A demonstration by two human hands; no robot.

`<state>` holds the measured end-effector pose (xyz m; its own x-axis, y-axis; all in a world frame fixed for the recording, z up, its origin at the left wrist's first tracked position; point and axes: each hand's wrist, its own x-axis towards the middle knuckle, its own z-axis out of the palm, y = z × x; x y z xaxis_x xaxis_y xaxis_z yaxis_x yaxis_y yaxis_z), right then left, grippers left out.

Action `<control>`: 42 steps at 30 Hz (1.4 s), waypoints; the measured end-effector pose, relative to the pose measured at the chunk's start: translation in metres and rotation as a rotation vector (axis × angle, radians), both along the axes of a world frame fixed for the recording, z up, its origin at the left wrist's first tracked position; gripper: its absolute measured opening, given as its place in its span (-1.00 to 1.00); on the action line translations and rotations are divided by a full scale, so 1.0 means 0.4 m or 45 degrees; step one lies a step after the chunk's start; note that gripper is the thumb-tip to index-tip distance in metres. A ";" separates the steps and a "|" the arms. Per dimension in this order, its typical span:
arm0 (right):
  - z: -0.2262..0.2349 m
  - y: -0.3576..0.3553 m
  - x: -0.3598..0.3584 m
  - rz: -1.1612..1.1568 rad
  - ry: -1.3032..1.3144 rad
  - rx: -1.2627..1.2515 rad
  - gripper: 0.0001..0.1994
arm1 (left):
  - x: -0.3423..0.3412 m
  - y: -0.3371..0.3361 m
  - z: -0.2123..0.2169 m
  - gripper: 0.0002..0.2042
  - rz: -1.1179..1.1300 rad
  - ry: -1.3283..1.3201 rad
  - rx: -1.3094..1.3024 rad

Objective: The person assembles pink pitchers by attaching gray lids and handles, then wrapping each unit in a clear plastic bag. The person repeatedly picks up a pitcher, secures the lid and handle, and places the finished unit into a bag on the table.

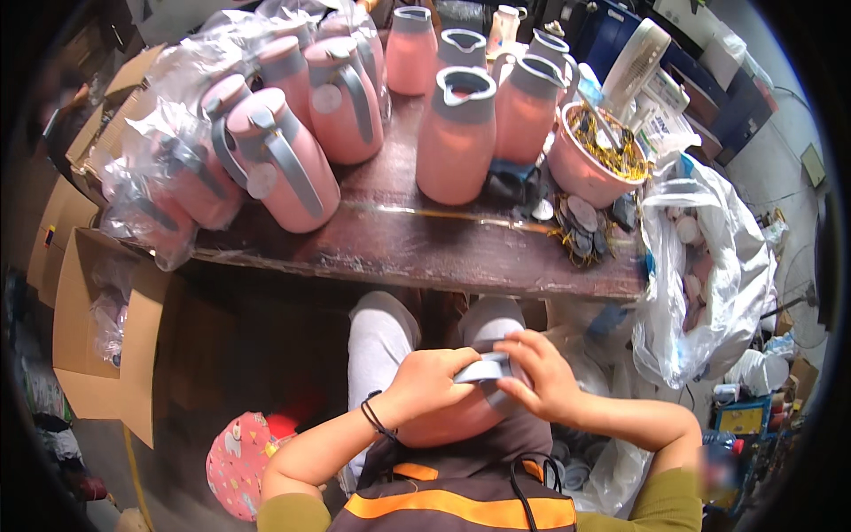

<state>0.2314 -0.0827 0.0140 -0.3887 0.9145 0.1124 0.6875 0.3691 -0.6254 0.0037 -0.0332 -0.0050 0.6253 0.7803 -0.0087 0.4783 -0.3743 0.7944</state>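
Note:
A pink vacuum jug with grey fittings lies tilted in my lap, between my forearms. My left hand is closed on it beside the curved grey handle. The fingers of my right hand are bent around the grey collar end, with the thumb near the handle. Part of the jug is hidden behind my hands. On the table ahead stand several open-topped pink jugs with grey rims, the nearest jug among them. To the left are finished-looking lidded jugs with grey handles, such as this lidded jug.
Clear plastic bags wrap jugs at the table's left. A pink tub holds yellow ties; grey discs lie before it. A white sack with pink parts hangs at the table's right. An open cardboard box stands left.

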 end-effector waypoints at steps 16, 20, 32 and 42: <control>-0.138 0.122 0.040 -0.410 0.490 -0.732 -0.55 | 0.132 -0.166 0.014 -0.68 0.060 0.013 -0.004; 0.006 0.056 0.064 0.044 0.266 -0.563 -0.31 | 0.017 -0.007 0.024 -0.66 0.142 -0.031 0.005; 0.059 -0.099 -0.078 0.221 0.158 0.181 -0.53 | -0.002 0.039 -0.060 -0.83 0.314 -0.218 -0.537; -0.031 0.095 0.046 -0.080 0.821 -0.705 -0.54 | -0.064 -0.030 0.111 -0.67 0.216 -0.237 -0.809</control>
